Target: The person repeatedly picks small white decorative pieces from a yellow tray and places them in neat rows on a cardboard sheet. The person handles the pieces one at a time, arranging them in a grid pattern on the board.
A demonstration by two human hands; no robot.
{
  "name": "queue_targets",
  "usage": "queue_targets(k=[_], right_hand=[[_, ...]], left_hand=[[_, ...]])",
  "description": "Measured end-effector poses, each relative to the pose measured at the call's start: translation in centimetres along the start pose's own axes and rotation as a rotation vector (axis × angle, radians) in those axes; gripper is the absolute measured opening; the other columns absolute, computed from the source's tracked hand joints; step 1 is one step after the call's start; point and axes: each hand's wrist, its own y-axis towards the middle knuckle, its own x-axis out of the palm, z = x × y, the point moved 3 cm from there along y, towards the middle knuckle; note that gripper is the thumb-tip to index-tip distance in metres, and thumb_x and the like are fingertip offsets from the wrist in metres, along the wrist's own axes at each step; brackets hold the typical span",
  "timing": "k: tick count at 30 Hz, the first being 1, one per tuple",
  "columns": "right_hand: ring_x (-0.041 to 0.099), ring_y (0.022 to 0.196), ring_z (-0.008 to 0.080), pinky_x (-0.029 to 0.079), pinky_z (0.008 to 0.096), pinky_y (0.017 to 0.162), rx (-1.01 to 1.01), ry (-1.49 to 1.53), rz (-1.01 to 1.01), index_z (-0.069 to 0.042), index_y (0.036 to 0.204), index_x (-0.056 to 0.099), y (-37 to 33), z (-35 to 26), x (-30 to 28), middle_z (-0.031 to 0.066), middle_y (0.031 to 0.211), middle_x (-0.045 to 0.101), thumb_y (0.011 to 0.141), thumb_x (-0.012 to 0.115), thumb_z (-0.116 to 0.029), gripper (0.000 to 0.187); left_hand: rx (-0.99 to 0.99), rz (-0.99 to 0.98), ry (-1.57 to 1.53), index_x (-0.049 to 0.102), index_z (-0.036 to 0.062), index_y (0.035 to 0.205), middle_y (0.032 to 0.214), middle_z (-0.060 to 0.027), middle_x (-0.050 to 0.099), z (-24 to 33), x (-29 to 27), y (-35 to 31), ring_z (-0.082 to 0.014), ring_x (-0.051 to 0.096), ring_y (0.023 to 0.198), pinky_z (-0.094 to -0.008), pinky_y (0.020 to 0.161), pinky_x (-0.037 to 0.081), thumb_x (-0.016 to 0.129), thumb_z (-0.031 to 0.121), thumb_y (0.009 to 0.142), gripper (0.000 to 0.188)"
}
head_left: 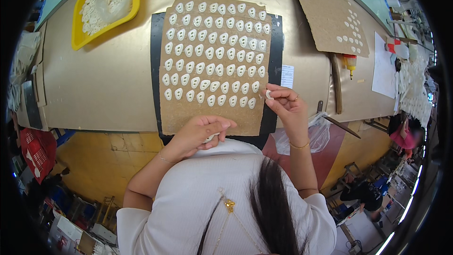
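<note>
Rows of small cream oval pieces with holes (213, 36) lie on a brown cardboard sheet (212, 118), which rests on a black board (156, 66). My right hand (288, 104) pinches one such cream piece (269, 94) between thumb and fingers, just off the sheet's right edge near the lowest rows. Over the lower left of the sheet, my left hand (200, 132) is curled around several of these cream pieces (211, 138), partly hidden by its fingers.
A yellow tray (78, 38) with cream pieces and a plastic bag stands at the far left. Far right lies another cardboard sheet (316, 23) with several pieces. Nearby are a yellow bottle (350, 63), a wooden stick (336, 85), scissors (337, 123) and a clear bag (317, 137).
</note>
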Motion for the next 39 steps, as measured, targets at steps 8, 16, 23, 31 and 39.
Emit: queue_targets(k=[8,16,23,31,39], right_hand=[[0.064,0.097,0.0136,0.052,0.0245,0.084,-0.048,-0.080,0.011,0.004,0.116,0.055,0.4,0.7,0.5,0.0077,0.108,0.060,0.084,0.063,0.008,0.033],[0.058,0.076,0.0093,0.048,0.0213,0.068,-0.103,-0.439,0.026,-0.001,0.102,0.063,0.3,0.8,-0.5,0.0044,0.097,0.058,0.077,0.071,0.004,0.028],[0.054,0.076,0.0094,0.047,0.0229,0.071,-0.108,-0.495,0.046,-0.004,0.095,0.068,0.2,0.6,-1.1,0.0042,0.094,0.058,0.077,0.070,0.004,0.020],[0.057,0.080,0.0098,0.048,0.0231,0.074,-0.073,-0.475,0.073,-0.002,0.099,0.067,0.3,0.9,-1.3,0.0052,0.098,0.060,0.083,0.065,0.001,0.017],[0.062,0.077,0.0094,0.050,0.0212,0.071,-0.019,-0.309,0.164,0.002,0.098,0.065,0.1,1.3,-1.1,0.0043,0.094,0.063,0.084,0.069,-0.004,0.016]], left_hand=[[0.043,0.021,-0.052,0.058,-0.0050,0.116,0.072,-0.0031,0.053,0.4,0.0,0.3,-0.0042,0.039,0.046,-0.0171,0.037,0.024,0.052,0.020,0.097,0.032],[0.057,0.028,-0.067,0.058,-0.0048,0.115,0.072,-0.0034,0.054,0.2,-0.4,0.4,-0.0043,0.039,0.046,-0.0169,0.037,0.025,0.048,0.020,0.098,0.031],[0.135,0.063,-0.206,0.054,-0.0047,0.122,0.079,-0.0049,0.055,0.2,-0.8,0.3,-0.0075,0.043,0.051,-0.0181,0.040,0.028,0.041,0.017,0.100,0.034],[0.155,0.050,-0.199,0.052,-0.0048,0.124,0.080,-0.0055,0.055,0.0,-0.9,0.3,-0.0081,0.044,0.052,-0.0183,0.040,0.029,0.041,0.021,0.101,0.036],[0.153,0.058,-0.207,0.053,-0.0046,0.124,0.078,-0.0048,0.056,0.1,-0.9,0.2,-0.0075,0.044,0.051,-0.0185,0.039,0.029,0.038,0.022,0.101,0.038]])
